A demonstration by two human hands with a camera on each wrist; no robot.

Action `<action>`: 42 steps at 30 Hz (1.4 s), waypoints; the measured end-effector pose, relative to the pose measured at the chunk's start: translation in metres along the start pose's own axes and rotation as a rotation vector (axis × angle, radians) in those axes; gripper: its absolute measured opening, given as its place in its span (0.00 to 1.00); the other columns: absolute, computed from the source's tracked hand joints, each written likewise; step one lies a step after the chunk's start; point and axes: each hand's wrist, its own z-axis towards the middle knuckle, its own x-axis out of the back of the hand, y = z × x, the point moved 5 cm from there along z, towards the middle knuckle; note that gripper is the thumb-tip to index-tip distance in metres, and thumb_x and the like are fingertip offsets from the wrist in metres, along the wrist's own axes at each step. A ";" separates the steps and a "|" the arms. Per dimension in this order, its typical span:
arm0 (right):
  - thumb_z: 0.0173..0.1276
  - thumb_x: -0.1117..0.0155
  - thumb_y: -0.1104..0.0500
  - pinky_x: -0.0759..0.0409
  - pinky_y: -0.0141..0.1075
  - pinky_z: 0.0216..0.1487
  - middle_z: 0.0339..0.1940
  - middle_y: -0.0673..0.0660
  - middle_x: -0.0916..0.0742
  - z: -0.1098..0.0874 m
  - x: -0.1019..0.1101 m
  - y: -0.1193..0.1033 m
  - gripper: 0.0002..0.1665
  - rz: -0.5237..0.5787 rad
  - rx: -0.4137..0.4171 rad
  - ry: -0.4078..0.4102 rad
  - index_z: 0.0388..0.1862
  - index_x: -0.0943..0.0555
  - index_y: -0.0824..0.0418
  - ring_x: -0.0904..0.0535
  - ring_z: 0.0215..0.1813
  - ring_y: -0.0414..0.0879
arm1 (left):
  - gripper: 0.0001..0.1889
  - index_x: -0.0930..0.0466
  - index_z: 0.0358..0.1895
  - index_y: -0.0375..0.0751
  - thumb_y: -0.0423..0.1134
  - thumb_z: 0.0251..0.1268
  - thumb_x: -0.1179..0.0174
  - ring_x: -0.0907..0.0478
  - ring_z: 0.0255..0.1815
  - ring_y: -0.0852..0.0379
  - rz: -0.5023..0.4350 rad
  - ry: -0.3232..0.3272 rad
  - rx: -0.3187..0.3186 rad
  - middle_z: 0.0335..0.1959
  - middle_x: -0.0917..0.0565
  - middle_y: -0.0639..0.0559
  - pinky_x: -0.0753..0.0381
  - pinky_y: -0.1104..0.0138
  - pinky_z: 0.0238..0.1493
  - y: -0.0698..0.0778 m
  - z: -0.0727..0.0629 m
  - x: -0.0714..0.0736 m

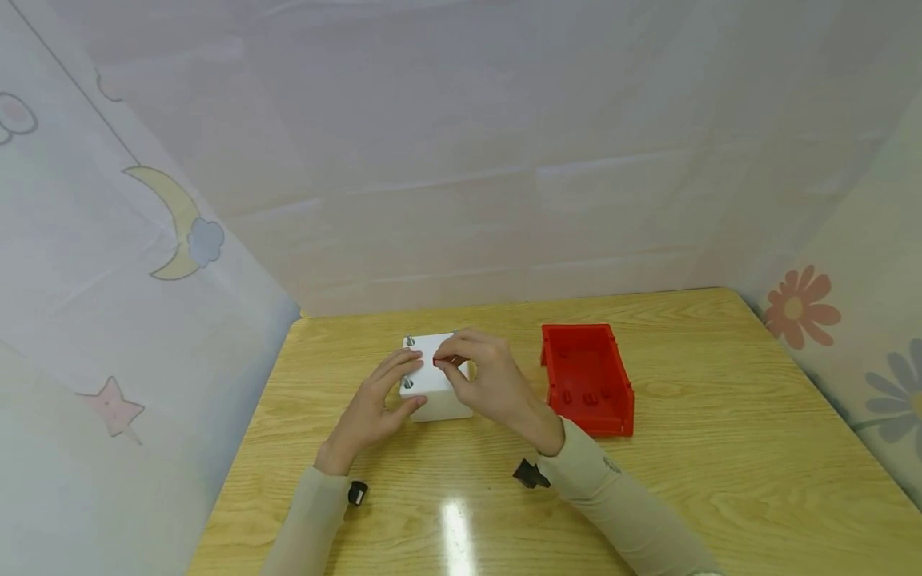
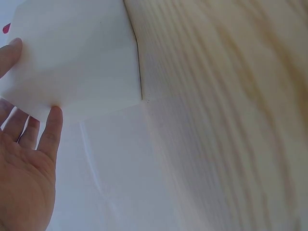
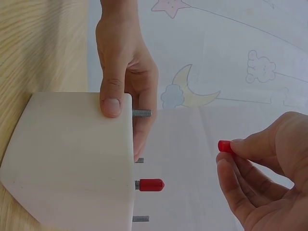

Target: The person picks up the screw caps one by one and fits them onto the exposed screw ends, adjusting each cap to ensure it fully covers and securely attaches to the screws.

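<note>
A white block [image 1: 441,406] stands on the table, with several threaded metal studs [image 3: 142,113] sticking out of its top. One stud carries a red cap [image 3: 151,185]. My left hand [image 1: 370,412] holds the block from the left, its thumb against the near side and its fingers over toward the top. Between thumb and forefinger, my right hand [image 3: 264,178] pinches another small red cap [image 3: 224,146]. In the right wrist view that cap is held apart from the studs, above the block's top face. Fingers hide part of the top in the head view.
To the right of the block stands a red bin [image 1: 587,360] with several small red pieces inside. Small black devices [image 1: 529,474] show beside the wrists. A printed cloth wall [image 1: 446,200] rises behind the wooden table [image 1: 720,448].
</note>
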 end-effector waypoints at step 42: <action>0.71 0.28 0.70 0.11 0.28 0.36 0.38 0.54 0.09 0.009 -0.011 -0.003 0.06 0.013 0.033 -0.008 0.40 0.09 0.62 0.11 0.38 0.41 | 0.34 0.27 0.78 0.47 0.39 0.71 0.27 0.37 0.85 0.45 -0.008 0.002 -0.007 0.79 0.28 0.52 0.36 0.54 0.86 0.001 0.001 0.001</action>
